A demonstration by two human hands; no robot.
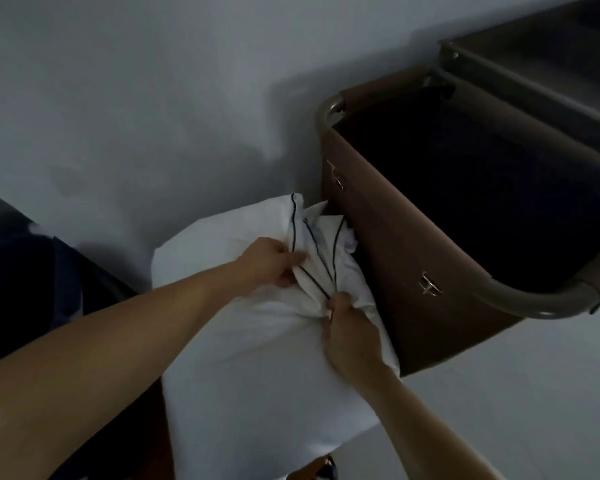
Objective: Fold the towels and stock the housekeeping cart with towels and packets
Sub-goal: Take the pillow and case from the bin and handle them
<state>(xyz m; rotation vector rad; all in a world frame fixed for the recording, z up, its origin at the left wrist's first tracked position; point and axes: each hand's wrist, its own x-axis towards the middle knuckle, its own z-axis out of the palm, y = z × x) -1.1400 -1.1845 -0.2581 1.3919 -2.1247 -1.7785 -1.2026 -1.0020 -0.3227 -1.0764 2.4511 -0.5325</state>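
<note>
My right hand and left hand each pinch bunched folds of a white, dark-piped towel, which touches the cart's brown bag. The towel is unfolded and the bag's dark interior shows no stock, so I judge most work remains.

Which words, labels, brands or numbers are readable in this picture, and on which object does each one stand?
No text can be read anywhere.
The white cloth, gripped by the left hand and the right hand, shows only thin dark piping lines.
The brown cart bag carries metal clasps but no label or number.
</note>
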